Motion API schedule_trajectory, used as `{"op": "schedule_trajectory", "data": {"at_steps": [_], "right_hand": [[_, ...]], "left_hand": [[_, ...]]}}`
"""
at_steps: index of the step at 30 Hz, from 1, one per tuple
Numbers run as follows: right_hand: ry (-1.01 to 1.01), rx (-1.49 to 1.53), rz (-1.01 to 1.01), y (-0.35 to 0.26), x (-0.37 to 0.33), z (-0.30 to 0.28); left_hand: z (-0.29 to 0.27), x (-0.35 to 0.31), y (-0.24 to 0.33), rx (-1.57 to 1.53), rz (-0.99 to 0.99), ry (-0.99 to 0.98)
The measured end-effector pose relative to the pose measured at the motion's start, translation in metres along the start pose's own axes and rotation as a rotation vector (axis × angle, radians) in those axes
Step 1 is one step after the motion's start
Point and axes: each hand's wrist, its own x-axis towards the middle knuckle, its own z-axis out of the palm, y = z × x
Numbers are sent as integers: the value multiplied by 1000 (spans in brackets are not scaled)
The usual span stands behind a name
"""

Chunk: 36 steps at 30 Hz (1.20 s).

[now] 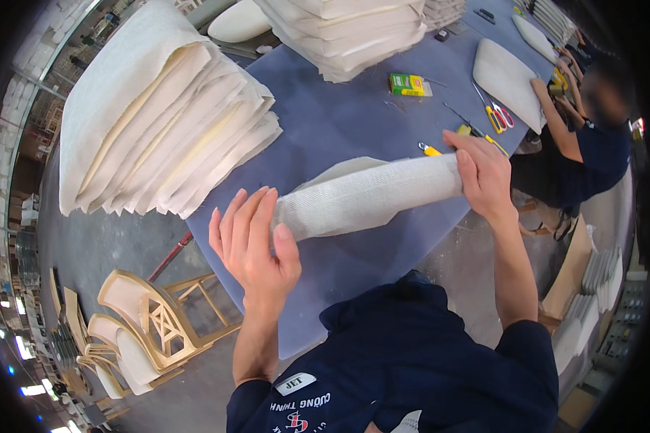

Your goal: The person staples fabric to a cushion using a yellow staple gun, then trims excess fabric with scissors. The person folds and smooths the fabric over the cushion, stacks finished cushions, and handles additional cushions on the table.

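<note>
Between my two hands, above the blue-grey table (296, 144), is an off-white fabric-covered seat pad (372, 193), tilted so its long woven edge faces me. My left hand (256, 242) cups the pad's left end, thumb on the near side and fingers behind. At the opposite end, my right hand (484, 173) grips the corner with its fingers curled over the far side. Loose fabric stands out behind the edge. Close to my right hand lie a yellow-handled tool (429, 150) and a long screwdriver-like tool (495, 142).
A tall stack of off-white fabric-covered pieces (166, 123) stands at left, another stack (347, 29) at the back. A green-yellow box (409, 84) and scissors (497, 115) lie on the table. At right a co-worker handles another pad (508, 83). Wooden chairs (152, 317) stand lower left.
</note>
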Motion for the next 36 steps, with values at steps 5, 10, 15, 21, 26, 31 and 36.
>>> {"op": "schedule_trajectory", "data": {"at_steps": [5, 10, 15, 21, 26, 31, 36], "right_hand": [[106, -39, -22, 9, -2, -1], [247, -27, -64, 8, 0, 18], [128, -11, 0, -1, -1, 9], [141, 54, -324, -56, 36, 2], [-126, -2, -257, -46, 35, 38], [-161, -116, -215, 5, 40, 12], [-85, -1, -183, 55, 44, 15]], "left_hand": [[-6, 29, 62, 1, 185, -118], [52, 26, 74, 108, 224, -199], [54, 39, 74, 124, 243, -226], [59, 61, 69, 133, 184, -320], [65, 73, 68, 155, 128, -347], [68, 83, 68, 168, 82, -393], [73, 109, 72, 206, 23, -528]]}}
